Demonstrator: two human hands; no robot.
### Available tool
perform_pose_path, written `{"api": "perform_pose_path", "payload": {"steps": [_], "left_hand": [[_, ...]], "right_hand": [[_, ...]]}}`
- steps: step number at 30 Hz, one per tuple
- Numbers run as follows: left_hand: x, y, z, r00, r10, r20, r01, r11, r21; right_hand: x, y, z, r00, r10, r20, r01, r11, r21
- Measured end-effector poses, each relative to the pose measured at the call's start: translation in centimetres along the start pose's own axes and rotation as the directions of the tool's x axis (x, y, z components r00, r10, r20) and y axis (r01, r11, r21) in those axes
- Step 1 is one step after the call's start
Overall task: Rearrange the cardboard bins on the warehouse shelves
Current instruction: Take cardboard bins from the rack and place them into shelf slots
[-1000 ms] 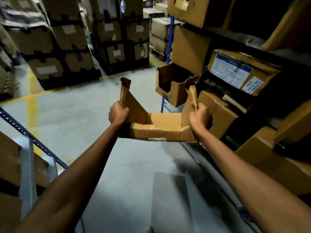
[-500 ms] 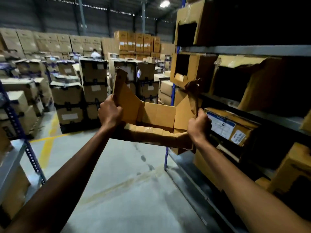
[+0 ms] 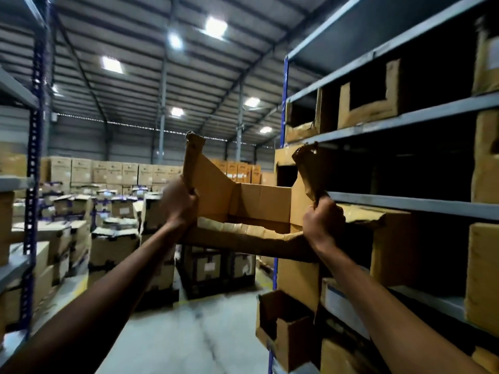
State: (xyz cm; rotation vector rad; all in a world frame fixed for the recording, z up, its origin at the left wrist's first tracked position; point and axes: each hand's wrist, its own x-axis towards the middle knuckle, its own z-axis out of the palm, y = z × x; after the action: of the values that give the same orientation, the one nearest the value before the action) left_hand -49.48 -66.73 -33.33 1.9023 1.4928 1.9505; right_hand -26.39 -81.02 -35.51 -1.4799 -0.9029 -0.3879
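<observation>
You hold the open-topped cardboard bin (image 3: 259, 209) up in the air in front of you, at the height of a middle shelf (image 3: 405, 204) of the right rack and close to its blue upright post (image 3: 284, 103). Whether the bin's right side touches the rack, the view does not show. Your left hand (image 3: 179, 203) grips the tall torn flap on the bin's left side, with the fingers curled round its edge. Your right hand (image 3: 322, 225) grips the crumpled flap on the right side in the same way. The front wall of the bin is low and creased. One shelf above stands a cut-front bin (image 3: 370, 109), and low beside the post sits another open bin (image 3: 283, 333). Behind, across the grey floor (image 3: 189, 336), stacked cartons (image 3: 113, 171) fill the hall under bright ceiling lights (image 3: 216, 27).
</observation>
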Motion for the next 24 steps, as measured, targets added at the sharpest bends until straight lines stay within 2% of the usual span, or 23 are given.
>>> {"api": "perform_pose_path", "payload": {"steps": [3, 11, 17, 24], "left_hand": [[1.0, 2.8, -1.0, 0.999, -0.005, -0.046, 0.003, 0.999, -0.049], [1.6, 8.6, -0.3, 0.995, 0.031, -0.092, -0.055, 0.962, -0.267], [1.5, 13.3, 2.5, 1.000, 0.011, 0.027, 0.001, 0.914, -0.405], [0.3, 16.6, 10.0, 0.979, 0.032, 0.202, 0.085, 0.835, -0.543]], "right_hand": [[2.0, -2.0, -2.1, 0.993, -0.082, -0.081, 0.073, 0.992, -0.107], [5.2, -4.1, -8.4, 0.927, -0.282, -0.248, 0.244, 0.954, -0.173], [6.9, -3.6, -13.2, 0.899, -0.318, -0.300, 0.229, 0.927, -0.297], [8.8, -2.4, -16.9, 0.870, -0.369, -0.326, 0.186, 0.859, -0.477]]}}
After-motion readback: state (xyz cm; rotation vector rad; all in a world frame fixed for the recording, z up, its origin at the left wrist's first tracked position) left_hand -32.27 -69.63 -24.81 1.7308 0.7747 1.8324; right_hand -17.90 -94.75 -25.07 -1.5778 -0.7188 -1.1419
